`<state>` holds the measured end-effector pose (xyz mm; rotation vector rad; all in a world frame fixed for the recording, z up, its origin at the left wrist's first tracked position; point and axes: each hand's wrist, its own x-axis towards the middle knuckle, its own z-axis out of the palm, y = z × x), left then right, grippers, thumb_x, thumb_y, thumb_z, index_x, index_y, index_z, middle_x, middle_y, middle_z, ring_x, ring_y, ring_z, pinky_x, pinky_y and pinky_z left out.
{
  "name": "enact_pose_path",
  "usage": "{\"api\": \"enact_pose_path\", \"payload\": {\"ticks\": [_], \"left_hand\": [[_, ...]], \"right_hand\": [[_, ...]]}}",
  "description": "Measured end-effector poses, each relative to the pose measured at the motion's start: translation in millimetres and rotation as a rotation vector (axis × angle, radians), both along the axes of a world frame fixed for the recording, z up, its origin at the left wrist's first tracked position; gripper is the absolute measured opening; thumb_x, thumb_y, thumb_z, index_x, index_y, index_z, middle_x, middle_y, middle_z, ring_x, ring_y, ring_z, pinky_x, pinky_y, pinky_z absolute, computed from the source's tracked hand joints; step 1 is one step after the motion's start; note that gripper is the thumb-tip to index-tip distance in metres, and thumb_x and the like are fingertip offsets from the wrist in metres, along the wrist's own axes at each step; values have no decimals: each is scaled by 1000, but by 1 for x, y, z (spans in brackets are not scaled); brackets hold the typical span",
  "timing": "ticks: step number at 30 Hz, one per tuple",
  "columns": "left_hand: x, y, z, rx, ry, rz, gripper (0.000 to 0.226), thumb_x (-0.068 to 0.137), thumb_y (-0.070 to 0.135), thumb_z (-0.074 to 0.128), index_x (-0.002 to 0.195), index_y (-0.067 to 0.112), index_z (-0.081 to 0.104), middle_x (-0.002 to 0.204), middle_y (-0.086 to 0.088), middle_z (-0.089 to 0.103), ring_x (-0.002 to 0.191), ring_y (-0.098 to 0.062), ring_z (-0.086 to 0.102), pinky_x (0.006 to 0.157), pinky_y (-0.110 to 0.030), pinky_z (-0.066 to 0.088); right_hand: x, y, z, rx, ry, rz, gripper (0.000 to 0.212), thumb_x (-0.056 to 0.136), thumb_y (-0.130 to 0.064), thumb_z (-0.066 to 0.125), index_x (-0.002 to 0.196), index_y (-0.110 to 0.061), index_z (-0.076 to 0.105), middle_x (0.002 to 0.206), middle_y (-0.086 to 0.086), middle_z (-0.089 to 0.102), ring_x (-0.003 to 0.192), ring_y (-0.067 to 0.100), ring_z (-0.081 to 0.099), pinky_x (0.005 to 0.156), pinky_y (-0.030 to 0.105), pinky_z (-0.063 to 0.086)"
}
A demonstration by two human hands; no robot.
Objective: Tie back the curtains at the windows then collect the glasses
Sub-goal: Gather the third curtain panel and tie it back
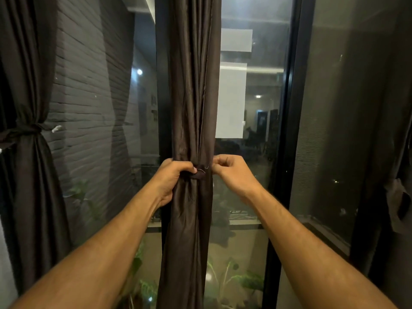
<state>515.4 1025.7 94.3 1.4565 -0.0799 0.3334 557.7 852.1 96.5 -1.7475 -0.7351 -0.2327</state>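
left grip clutches tie band on middle curtain | right grip curled beside it, hold unclear | tied curtain left

The left hand is gripping the gathered brown curtain at its tie band. The right hand is pinching beside the band.

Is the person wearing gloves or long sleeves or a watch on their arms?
No. The left hand and the right hand are both bare, with no gloves and no rings that can be seen. Both forearms are bare too, right down to the bottom of the picture: no sleeves, no watch and no bracelets show.
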Motion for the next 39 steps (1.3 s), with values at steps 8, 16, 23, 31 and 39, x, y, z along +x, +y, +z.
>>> {"api": "enact_pose_path", "payload": {"ticks": [8, 16, 23, 31, 39], "left_hand": [[-25, -14, 6, 96, 41, -15, 41, 73, -1, 60, 111, 0, 73, 106, -28, 72, 87, -34, 70, 80, -41, 59], [-53, -19, 13, 82, 59, 70, 26, 85, 31, 67, 84, 10, 81, 90, -15, 76, 79, -29, 73, 79, -38, 58], [-79, -27, -9, 381, -266, 767, 42, 86, 50, 73, 77, 11, 60, 65, -3, 70, 62, -17, 69, 58, -37, 53], [-119, -3, -9, 100, -108, 550, 11, 97, 9, 65, 89, 8, 72, 73, -8, 75, 68, -21, 70, 64, -34, 59], [-161, -4, 1, -230, -3, 425, 12, 96, 8, 62, 95, -3, 68, 84, -20, 77, 68, -26, 74, 63, -38, 63]], "right_hand": [[-13, 13, 6, -105, 93, -54, 44, 90, -18, 74, 124, -13, 47, 104, 5, 64, 87, 14, 65, 67, 26, 53], [-45, 11, 4, -182, 66, -120, 23, 91, -14, 66, 78, 6, 67, 71, 23, 72, 57, 26, 63, 59, 46, 56], [-77, 31, -9, 199, 358, 59, 19, 104, -17, 53, 88, -8, 59, 68, 15, 66, 56, 22, 60, 56, 35, 54], [-95, 52, -25, 202, 231, 83, 47, 108, -36, 43, 88, -9, 76, 81, 13, 77, 80, 30, 74, 75, 41, 60], [-120, 46, -3, -51, 237, 307, 29, 100, -24, 63, 80, -4, 63, 68, 15, 59, 59, 12, 50, 55, 21, 41]]}}
